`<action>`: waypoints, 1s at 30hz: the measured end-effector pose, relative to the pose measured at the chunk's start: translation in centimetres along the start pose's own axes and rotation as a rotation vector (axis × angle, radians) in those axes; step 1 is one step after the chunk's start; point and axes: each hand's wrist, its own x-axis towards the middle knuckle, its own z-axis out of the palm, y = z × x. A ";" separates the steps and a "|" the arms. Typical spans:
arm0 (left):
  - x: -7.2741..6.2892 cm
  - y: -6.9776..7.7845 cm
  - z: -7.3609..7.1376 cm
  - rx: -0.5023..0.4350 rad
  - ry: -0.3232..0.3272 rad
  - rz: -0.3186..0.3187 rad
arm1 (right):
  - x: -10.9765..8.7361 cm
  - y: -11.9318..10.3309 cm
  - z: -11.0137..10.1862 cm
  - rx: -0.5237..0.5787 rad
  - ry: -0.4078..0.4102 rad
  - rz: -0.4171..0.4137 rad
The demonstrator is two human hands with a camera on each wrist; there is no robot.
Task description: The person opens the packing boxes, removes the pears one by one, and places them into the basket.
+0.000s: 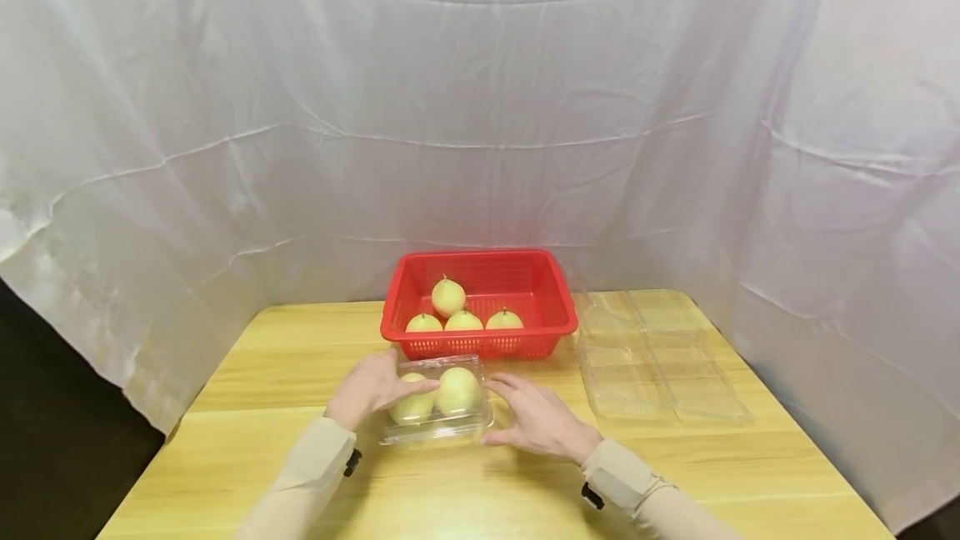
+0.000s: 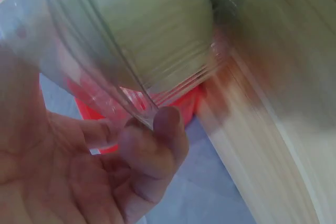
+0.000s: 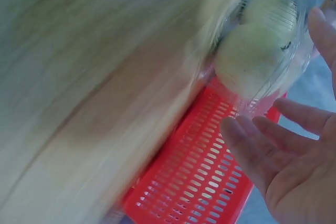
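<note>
Two pale yellow-green pears lie side by side in a clear plastic clamshell box in front of the red basket. My left hand holds the box at its left end, its thumb reaching over the top. In the left wrist view, curled fingers pinch the rim at a corner. My right hand is at the box's right end with thumb and fingers spread. The right wrist view shows its fingers extended close to the plastic, not curled round it.
A red perforated basket stands at the back of the wooden table with several pears inside. Several clear plastic boxes lie at the right. A pale cloth curtain hangs behind and along the sides.
</note>
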 end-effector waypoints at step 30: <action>-2.3 5.0 2.7 0.238 0.046 -0.056 | 0.2 1.9 0.4 0.183 0.253 0.043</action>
